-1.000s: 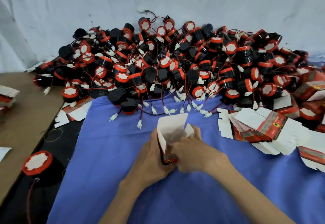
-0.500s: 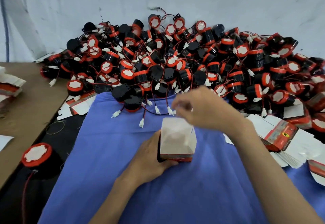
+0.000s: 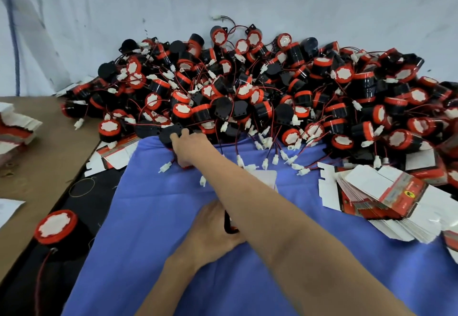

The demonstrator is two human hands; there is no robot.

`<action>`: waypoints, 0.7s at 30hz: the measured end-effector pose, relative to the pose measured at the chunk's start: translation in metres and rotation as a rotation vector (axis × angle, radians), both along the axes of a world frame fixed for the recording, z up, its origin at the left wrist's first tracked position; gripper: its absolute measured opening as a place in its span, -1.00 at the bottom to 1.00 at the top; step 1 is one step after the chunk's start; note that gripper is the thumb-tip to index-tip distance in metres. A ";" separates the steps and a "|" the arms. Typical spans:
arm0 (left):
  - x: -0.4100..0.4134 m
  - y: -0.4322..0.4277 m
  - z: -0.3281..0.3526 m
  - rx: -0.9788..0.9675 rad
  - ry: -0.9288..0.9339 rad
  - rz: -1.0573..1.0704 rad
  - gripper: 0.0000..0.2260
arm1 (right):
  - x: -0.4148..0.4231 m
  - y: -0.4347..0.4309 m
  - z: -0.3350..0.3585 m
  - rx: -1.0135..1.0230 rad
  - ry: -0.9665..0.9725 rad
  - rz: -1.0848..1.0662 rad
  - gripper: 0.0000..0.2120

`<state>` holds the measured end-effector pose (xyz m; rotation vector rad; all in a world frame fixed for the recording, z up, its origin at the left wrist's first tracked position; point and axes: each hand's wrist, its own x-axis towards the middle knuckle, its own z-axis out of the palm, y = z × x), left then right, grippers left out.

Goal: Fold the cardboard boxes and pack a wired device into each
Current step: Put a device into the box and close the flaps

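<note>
a huge heap of black and red round wired devices (image 3: pixel 260 87) is banked against a white sheet backdrop (image 3: pixel 173 1). thin red and black wires with small white plug connectors (image 3: pixel 266 164) spill from it onto the blue cloth (image 3: pixel 148 229) covering the work surface.

the person's right hand (image 3: pixel 189 148) reaches across to the heap's front left edge. its fingers are curled over one black round device (image 3: pixel 168 134) there, gripping it. the right forearm crosses over the small white and red cardboard box (image 3: pixel 266 179) and hides most of it. only a white flap beyond the arm and a dark red edge by the left hand show. the left hand (image 3: pixel 212 229) is wrapped round the box's near side, holding it on the cloth in front of the person.

to the right lies a fanned stack of flat white and red box blanks (image 3: pixel 386 196), touching the heap. a few more flat blanks (image 3: pixel 111 154) poke out under the heap's left side. on the left, a brown board (image 3: pixel 42 157) bears another pile of blanks (image 3: pixel 14 127) at the frame edge. a single red-topped device (image 3: pixel 55 226) stands apart on a dark surface beside the cloth.
</note>
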<state>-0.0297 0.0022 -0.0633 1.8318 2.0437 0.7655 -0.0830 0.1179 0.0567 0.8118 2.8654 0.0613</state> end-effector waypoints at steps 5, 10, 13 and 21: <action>0.006 0.000 0.019 0.049 -0.276 -0.007 -0.15 | 0.042 -0.002 0.050 -0.054 0.269 0.028 -0.52; 0.010 -0.006 0.020 0.132 -0.305 -0.049 0.14 | 0.122 -0.004 0.062 -0.491 1.091 -0.014 -0.45; 0.012 -0.016 0.031 0.289 -0.318 -0.008 -0.06 | 0.168 -0.022 0.043 -0.866 1.658 0.026 -0.50; 0.072 -0.048 0.081 0.726 -0.665 -0.007 -0.63 | 0.227 -0.087 -0.016 -0.796 1.974 0.098 -0.46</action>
